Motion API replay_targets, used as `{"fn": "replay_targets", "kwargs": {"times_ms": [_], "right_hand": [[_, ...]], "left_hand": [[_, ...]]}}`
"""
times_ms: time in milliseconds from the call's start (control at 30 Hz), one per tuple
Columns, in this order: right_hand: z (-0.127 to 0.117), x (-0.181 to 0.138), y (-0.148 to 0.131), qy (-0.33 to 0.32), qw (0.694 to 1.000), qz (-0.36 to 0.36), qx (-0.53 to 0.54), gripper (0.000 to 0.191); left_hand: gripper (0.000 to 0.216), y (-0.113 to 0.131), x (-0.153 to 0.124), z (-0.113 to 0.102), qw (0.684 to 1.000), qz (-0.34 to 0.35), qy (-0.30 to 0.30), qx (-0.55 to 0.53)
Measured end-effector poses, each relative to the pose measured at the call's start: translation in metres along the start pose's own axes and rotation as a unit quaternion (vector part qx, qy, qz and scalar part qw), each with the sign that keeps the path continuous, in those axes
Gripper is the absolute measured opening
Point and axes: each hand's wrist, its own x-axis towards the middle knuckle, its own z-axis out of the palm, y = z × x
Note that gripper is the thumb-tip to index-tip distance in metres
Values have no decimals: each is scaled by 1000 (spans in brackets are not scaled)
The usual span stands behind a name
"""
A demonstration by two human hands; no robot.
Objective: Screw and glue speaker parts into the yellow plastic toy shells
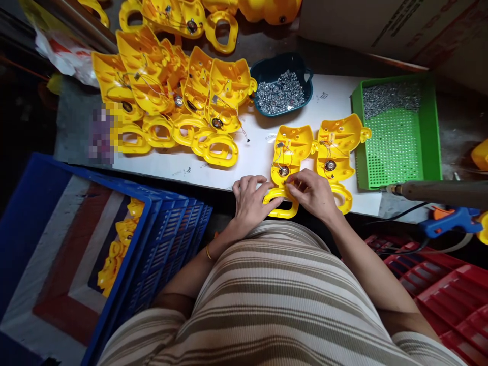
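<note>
A yellow plastic shell half (292, 142) lies open side up before me, with thin wires and a round speaker-like part inside and a ring handle at its near end. My left hand (249, 203) grips that handle between thumb and forefinger, its other fingers bent on the table. At the joint above the ring, my right hand (314, 195) is closed in a pinch; what its fingertips hold is too small to make out. A second yellow shell half (337, 145) of the same kind sits just right, its ring partly behind my right hand.
A dark teal bowl (282, 96) and a green perforated basket (396, 147) hold small metal screws. Several more yellow shells (152, 86) crowd the table's left. Blue crates (152, 213) stand lower left, red crates (438, 295) lower right, near a blue glue gun (450, 223).
</note>
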Motion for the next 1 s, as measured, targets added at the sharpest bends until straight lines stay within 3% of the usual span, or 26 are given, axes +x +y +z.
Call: {"fn": "replay_targets", "kwargs": {"times_ms": [633, 1000], "right_hand": [[8, -6, -3, 1, 980, -47, -192, 18], [16, -8, 0, 45, 978, -62, -196, 17]], "left_hand": [[27, -4, 4, -2, 995, 36, -85, -29], [23, 3, 11, -3, 995, 25, -94, -35]]}}
